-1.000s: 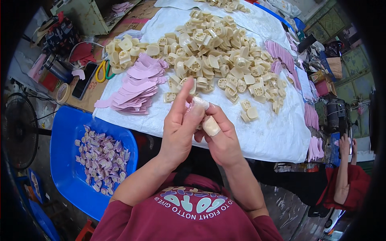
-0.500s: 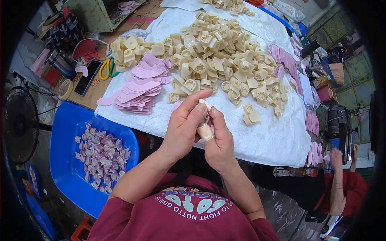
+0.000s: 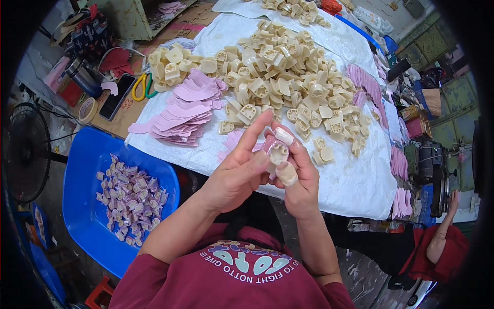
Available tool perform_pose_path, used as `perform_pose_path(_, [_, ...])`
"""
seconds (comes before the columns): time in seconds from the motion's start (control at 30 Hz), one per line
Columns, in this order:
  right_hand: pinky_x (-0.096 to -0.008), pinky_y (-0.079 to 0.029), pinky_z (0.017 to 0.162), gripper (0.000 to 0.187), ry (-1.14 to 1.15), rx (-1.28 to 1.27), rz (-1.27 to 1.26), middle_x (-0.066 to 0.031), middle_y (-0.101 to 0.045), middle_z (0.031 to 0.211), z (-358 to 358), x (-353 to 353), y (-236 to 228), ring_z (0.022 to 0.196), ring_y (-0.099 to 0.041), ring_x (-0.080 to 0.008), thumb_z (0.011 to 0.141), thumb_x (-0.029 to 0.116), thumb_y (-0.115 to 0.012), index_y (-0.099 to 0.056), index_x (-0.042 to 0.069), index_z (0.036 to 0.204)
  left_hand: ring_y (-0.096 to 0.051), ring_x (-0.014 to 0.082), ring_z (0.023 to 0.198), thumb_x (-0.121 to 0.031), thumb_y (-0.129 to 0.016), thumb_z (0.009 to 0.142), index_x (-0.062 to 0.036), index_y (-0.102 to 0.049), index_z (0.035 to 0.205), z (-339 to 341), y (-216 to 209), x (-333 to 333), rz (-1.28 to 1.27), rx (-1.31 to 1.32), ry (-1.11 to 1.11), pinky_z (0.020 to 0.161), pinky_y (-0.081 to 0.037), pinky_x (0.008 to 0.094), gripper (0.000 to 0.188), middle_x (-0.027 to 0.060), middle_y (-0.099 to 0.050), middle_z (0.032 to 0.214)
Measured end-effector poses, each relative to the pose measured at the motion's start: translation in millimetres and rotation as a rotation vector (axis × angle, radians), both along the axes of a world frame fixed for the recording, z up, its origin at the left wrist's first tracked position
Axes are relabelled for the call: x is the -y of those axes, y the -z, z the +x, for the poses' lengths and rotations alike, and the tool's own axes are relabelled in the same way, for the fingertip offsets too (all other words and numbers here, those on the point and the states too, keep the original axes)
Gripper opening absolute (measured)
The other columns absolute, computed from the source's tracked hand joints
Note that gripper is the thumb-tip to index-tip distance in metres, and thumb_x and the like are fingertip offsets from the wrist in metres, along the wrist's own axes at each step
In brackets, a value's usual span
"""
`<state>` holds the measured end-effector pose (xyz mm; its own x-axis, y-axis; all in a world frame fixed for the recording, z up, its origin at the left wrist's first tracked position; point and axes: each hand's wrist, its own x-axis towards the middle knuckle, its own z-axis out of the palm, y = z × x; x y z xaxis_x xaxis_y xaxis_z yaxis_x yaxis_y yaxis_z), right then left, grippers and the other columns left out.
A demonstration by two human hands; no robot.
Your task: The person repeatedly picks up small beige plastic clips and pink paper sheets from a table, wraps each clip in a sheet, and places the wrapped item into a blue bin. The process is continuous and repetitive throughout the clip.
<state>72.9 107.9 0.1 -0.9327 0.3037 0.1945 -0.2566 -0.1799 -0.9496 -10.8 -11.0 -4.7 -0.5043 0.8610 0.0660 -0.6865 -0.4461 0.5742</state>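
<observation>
Between my two hands is a small cream plastic heel block (image 3: 278,152), its hollow face turned up and pink wrapping along one side. My right hand (image 3: 302,180) pinches the block between thumb and forefinger, both wrapped in pale tape. Against its left side lies the thumb of my left hand (image 3: 229,180), whose forefinger points up and away; the lower fingers are partly hidden behind the block. Just beyond my hands, a heap of bare cream heel blocks (image 3: 288,72) covers the white cloth. A fanned stack of pink cut pieces (image 3: 180,113) lies to their left.
A blue basin (image 3: 82,206) at my left holds several pink-wrapped blocks. Scissors (image 3: 139,87), a tape roll (image 3: 87,109) and a phone (image 3: 116,100) lie on the table's left part. A fan (image 3: 25,154) stands far left. Another person in red (image 3: 445,242) is at right.
My hands have shifted slightly right and opened somewhat, exposing the block's hollow face and pink side. My left forefinger has straightened. At right, the other person's arms have moved.
</observation>
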Motion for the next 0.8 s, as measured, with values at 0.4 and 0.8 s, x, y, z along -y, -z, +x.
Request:
perform_pose_path(0.4, [-0.0336,-0.046,0.098,0.043,-0.077,-0.158,-0.131,-0.0170,-0.042,0.144,-7,-2,7,0.123,-0.051,-0.0224,0.093,0.013,-0.060,-0.051,0.001,0.134,-0.055,0.0143,0.100,0.003,-0.064,0.083,-0.0147,-0.010,0.154,-9,-7,6,-0.066,-0.515,-0.075,0.087,-0.045,0.0321,0.090,0.0098,-0.056,0.118])
perform_pose_path(0.8, [-0.0270,-0.056,0.072,0.021,-0.020,0.283,-0.057,-0.0080,-0.068,0.094,4,-17,6,0.081,-0.066,-0.0129,0.093,0.007,-0.059,-0.064,-0.003,0.111,-0.058,0.0339,0.096,0.008,-0.063,0.068,-0.0037,-0.048,0.133,-40,-6,21,-0.334,-1.803,-0.239,0.080,-0.049,0.0387,0.068,0.0157,-0.059,0.106])
